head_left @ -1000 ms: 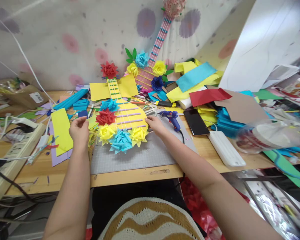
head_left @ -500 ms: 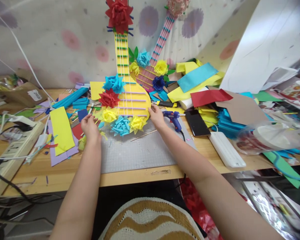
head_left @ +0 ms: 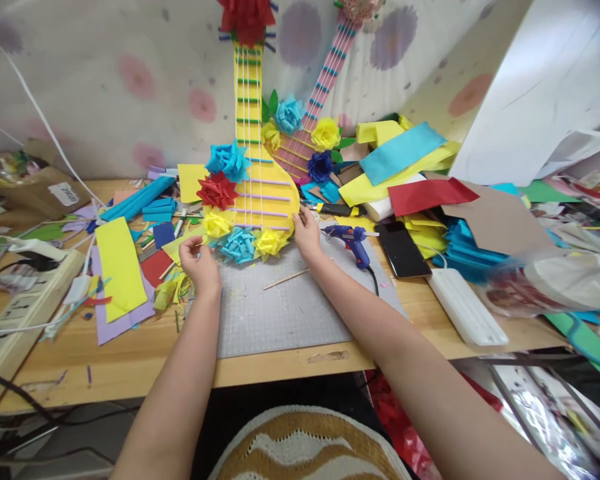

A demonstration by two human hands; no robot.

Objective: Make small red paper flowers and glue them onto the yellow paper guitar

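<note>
- guitar [head_left: 275,189]: red flower [head_left: 247,20] cut off up top, spiky papery petals
- right hand [head_left: 307,235] pinching its round edge
- left hand [head_left: 201,265]: fingers curled, can't tell if they're gripping

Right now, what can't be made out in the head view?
Head view:
Top red flower: cut off by the upper edge.
Pink guitar: body partly hidden behind the yellow guitar.
Left hand: contact with the yellow guitar too small to tell.
Plastic bag: contents blurred through the plastic.
</note>
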